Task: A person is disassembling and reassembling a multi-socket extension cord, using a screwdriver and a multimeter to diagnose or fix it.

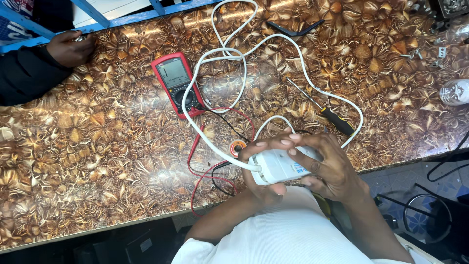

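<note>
You hold the white adapter (281, 165) in both hands: left hand (261, 183) cupped beneath, right hand (325, 166) fingers curled over it, above the table (97, 161); turning it calls for a firm grip.

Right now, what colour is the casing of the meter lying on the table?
The meter has a red casing with a dark front and a grey screen; the head view shows it clearly.

Bright, even overhead light. White glare patches streak the glossy brown patterned table (97, 146). Shadows are soft and short. Centre sharp; edges slightly curved and softer, dim below the table's edge.
</note>
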